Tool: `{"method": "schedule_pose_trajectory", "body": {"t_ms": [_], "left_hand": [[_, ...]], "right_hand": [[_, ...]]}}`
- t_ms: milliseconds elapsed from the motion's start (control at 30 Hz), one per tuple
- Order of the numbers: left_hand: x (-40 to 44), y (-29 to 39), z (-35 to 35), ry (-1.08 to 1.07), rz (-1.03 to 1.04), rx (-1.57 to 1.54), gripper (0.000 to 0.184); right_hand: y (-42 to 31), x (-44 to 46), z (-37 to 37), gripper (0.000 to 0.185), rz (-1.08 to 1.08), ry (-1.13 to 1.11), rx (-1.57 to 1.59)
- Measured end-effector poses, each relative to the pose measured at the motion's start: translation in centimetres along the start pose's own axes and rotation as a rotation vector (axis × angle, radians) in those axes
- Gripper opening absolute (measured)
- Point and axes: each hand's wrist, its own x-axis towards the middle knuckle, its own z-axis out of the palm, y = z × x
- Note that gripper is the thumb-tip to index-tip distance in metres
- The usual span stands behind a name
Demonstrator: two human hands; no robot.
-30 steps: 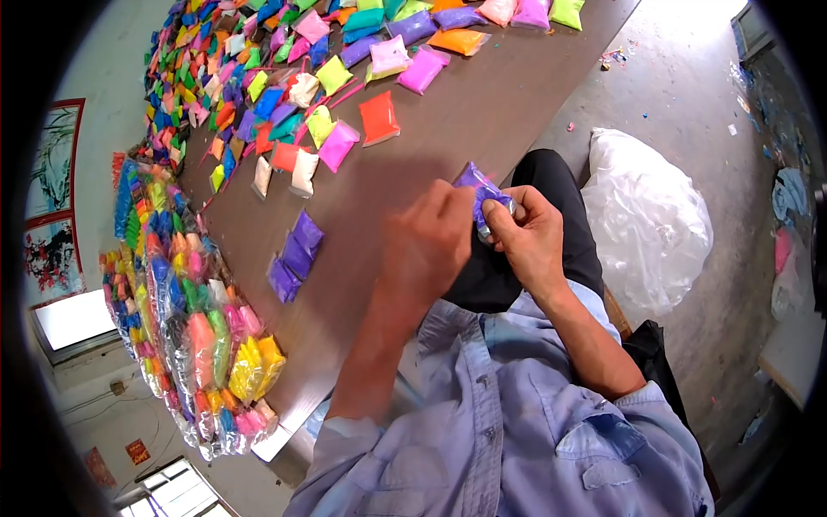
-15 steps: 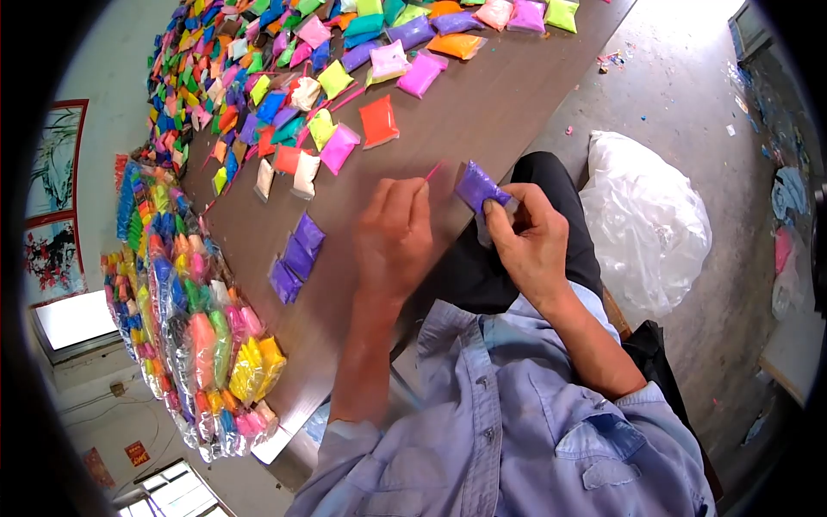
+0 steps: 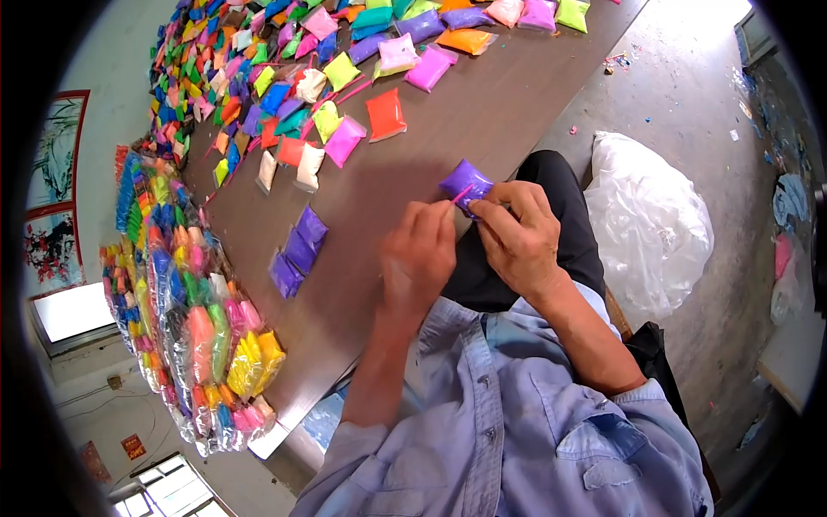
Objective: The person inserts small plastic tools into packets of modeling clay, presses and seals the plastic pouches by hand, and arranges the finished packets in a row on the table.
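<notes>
Between the fingers and thumb of my right hand [image 3: 522, 234] is a purple packet [image 3: 463, 179], held by its near end above the table edge and my lap. My left hand [image 3: 419, 254], slightly blurred, pinches a thin pink stick [image 3: 463, 194] whose tip lies against the packet. Three purple packets [image 3: 300, 250] rest in a row on the brown table [image 3: 362, 194], to the left of my left hand. A red packet [image 3: 385, 115] lies farther up the table.
Many coloured packets [image 3: 250, 65] and some pink sticks cover the far part of the table. Clear bags of coloured packets [image 3: 202, 345] stand along the left edge. A large white plastic bag [image 3: 646, 224] sits on the floor at right.
My left hand moved away from the packet, then came back to it with the pink stick. The packet in my right hand has turned and shifted slightly left.
</notes>
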Motion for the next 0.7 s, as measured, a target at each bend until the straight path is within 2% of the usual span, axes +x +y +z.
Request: {"method": "schedule_pose_trajectory", "body": {"t_ms": [67, 500, 700], "left_hand": [[0.2, -1.2, 0.3, 0.013, -0.011, 0.007, 0.01], [0.2, -0.9, 0.0, -0.049, 0.035, 0.101, 0.011], [1.0, -2.6, -0.1, 0.08, -0.032, 0.046, 0.007]], "right_hand": [[0.2, 0.1, 0.1, 0.026, -0.068, -0.014, 0.018], [-0.2, 0.2, -0.2, 0.028, -0.064, -0.063, -0.01], [-0.2, 0.1, -0.1, 0.027, -0.071, -0.056, 0.012]]}}
